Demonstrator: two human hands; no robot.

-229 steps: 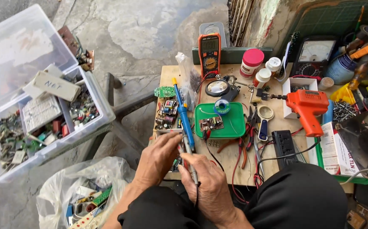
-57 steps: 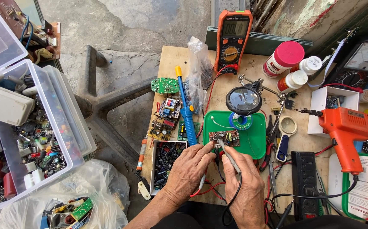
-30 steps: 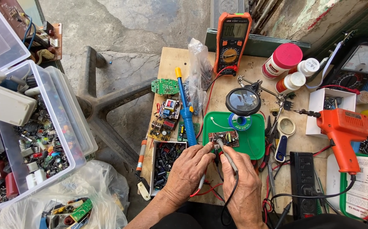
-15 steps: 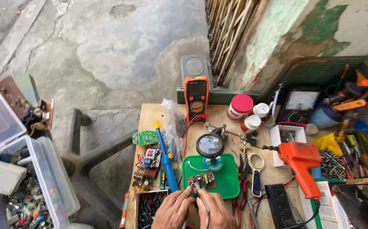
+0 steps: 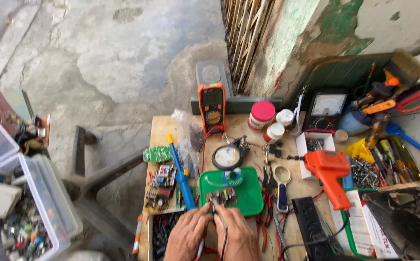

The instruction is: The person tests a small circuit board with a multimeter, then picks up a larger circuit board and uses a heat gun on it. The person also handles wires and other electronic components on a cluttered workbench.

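While my left hand (image 5: 187, 235) and right hand (image 5: 237, 238) each pinch a thin probe against the small circuit board (image 5: 222, 197), I see that board lying in the green tray (image 5: 248, 199), just below the round magnifier (image 5: 227, 157), with the orange multimeter (image 5: 212, 105) beyond.

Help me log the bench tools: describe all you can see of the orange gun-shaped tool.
The orange gun-shaped tool looks like moulded plastic, with a blocky body and a pistol grip angled toward the person. It lies on its side on the wooden table, right of the green tray, with its metal tip pointing left. Neither hand touches it.
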